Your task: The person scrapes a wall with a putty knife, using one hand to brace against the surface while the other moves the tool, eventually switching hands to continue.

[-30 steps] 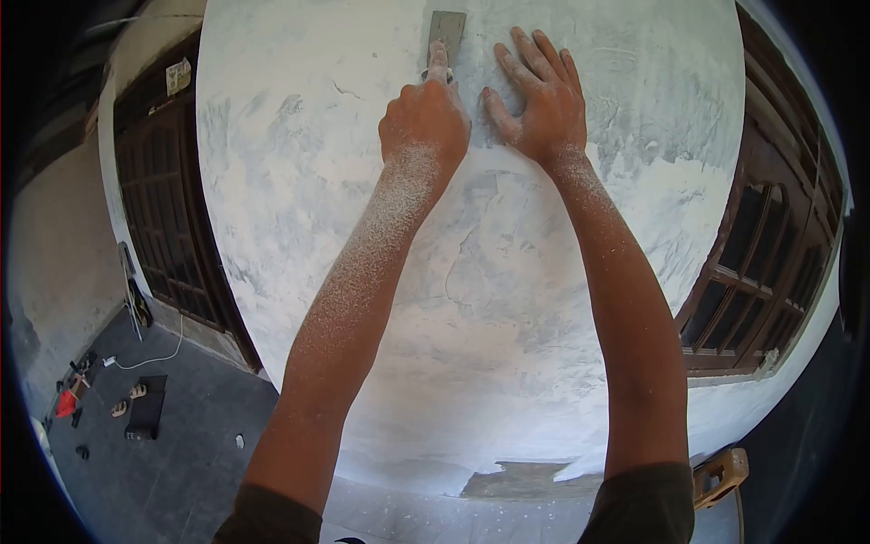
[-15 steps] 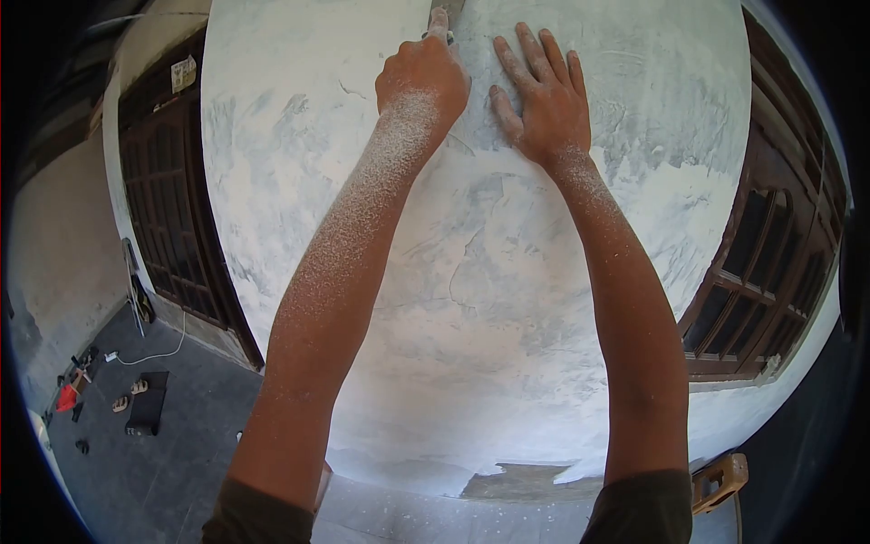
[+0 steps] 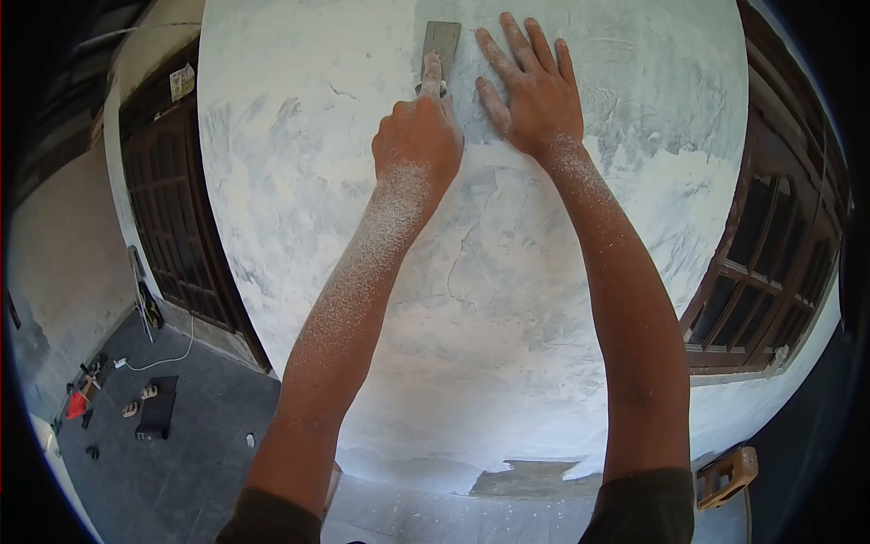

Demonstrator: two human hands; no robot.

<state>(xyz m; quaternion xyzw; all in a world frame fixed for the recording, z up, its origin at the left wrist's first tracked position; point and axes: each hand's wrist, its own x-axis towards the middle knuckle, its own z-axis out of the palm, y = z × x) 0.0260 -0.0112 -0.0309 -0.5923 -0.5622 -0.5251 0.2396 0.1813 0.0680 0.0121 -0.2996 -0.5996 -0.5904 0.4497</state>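
Note:
My left hand (image 3: 420, 136) is wrapped round the handle of a putty knife (image 3: 441, 41), its forefinger stretched up along the flat grey metal blade. The blade points upward and lies against or close to the white, patchily plastered wall (image 3: 507, 335); the handle is mostly hidden in the fist. Just to the right of the blade, my right hand (image 3: 539, 100) rests flat on the wall with fingers spread and nothing in it. White dust coats the fingers and both forearms, most thickly the left one.
A dark wooden door (image 3: 172, 208) stands at the left and a brown framed window (image 3: 761, 263) at the right. On the grey floor lie sandals (image 3: 131, 409), a dark mat (image 3: 157, 408), a white cable (image 3: 168, 365) and a red item (image 3: 75, 405). A wooden piece (image 3: 728, 478) is at lower right.
My left hand and the putty knife have moved down in the view, so the whole blade now shows. The right hand sits slightly higher and further left, still flat on the wall.

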